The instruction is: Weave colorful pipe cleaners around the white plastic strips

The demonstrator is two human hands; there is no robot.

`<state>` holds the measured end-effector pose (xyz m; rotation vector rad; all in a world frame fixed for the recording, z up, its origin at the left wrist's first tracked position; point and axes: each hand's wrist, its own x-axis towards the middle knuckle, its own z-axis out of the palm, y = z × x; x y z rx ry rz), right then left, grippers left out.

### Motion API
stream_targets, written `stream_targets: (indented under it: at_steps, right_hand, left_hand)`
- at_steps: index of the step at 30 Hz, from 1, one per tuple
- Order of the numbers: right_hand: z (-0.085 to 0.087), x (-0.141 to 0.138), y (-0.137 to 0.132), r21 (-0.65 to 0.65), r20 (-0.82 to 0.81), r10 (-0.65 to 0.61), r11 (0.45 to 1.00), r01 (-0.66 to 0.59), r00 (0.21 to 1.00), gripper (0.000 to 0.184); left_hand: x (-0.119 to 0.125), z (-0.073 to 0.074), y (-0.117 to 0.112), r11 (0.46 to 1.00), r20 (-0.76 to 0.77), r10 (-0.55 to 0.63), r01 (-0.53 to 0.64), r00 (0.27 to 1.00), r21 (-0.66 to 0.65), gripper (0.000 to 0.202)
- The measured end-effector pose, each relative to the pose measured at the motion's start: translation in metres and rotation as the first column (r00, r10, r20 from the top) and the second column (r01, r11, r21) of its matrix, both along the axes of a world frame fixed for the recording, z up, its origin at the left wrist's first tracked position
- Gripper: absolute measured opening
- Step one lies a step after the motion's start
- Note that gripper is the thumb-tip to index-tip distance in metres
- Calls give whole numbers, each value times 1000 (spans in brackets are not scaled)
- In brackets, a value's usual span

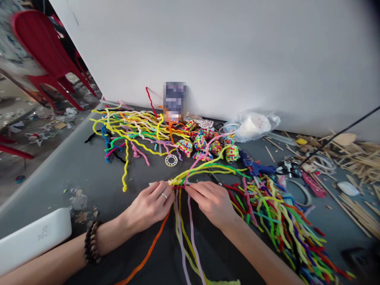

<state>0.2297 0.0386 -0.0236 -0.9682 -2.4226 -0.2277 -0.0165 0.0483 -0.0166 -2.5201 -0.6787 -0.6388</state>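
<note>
Both hands meet over the middle of the dark table. My left hand (154, 204), with a ring and a bead bracelet, is closed on a bundle of coloured pipe cleaners (190, 174) at its left end. The fingertips of my right hand (212, 202) pinch the same bundle at its right side, close to a short white strip. Yellow, green and pink stems stick out away from me. Lilac, yellow and orange pipe cleaners (179, 233) hang down toward me between my wrists. My fingers partly hide where the stems cross.
Loose pipe cleaners (127, 122) lie at the back left, beside woven multicoloured pieces (200, 142). On the right are a blue glue gun (258, 168), a large pipe cleaner pile (285, 221) and wooden sticks (353, 158). A white power bank (35, 239) is at left; a white panel (222, 51) stands behind.
</note>
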Motion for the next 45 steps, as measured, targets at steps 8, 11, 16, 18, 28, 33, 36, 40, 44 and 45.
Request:
stream_targets:
  at_steps: [8, 11, 16, 18, 28, 33, 36, 40, 44, 45]
  right_hand:
    - [-2, 0, 0, -23, 43, -46, 999, 47, 998, 30]
    - [-2, 0, 0, -28, 35, -37, 999, 38, 999, 28]
    - [3, -1, 1, -46, 41, -20, 999, 22, 999, 28]
    - [5, -2, 1, -65, 44, -38, 997, 41, 998, 27]
    - [0, 4, -2, -178, 41, -48, 983, 54, 998, 30]
    - [2, 0, -4, -282, -55, -106, 955, 86, 993, 37]
    - [4, -7, -5, -340, -116, -151, 935, 104, 982, 24]
    - [-3, -18, -6, -317, -181, -236, 933, 170, 955, 14]
    - [-10, -24, -4, -381, -270, -331, 899, 215, 904, 12]
    - [-10, -24, -3, -415, -291, -358, 883, 220, 887, 13]
  left_hand:
    - [-2, 1, 3, 1000, 8, 6, -6, 1000, -26, 17]
    - [-1, 1, 3, 999, 10, 39, -38, 999, -31, 15]
    - [2, -7, -2, 997, -1, 77, -77, 997, -23, 21]
    - [3, -11, -4, 996, -5, 84, -85, 996, -21, 20]
    - [6, -10, -17, 973, -166, 217, -226, 962, -38, 35]
    - [6, -4, -21, 972, -356, 190, -226, 915, -63, 49]
    - [10, -5, -26, 957, -401, 211, -273, 891, -102, 50]
    - [14, -6, -29, 931, -378, 250, -329, 891, -160, 51]
    - [13, -8, -26, 943, -331, 214, -283, 919, -173, 48]
    - [12, -9, -25, 948, -309, 211, -271, 927, -168, 47]
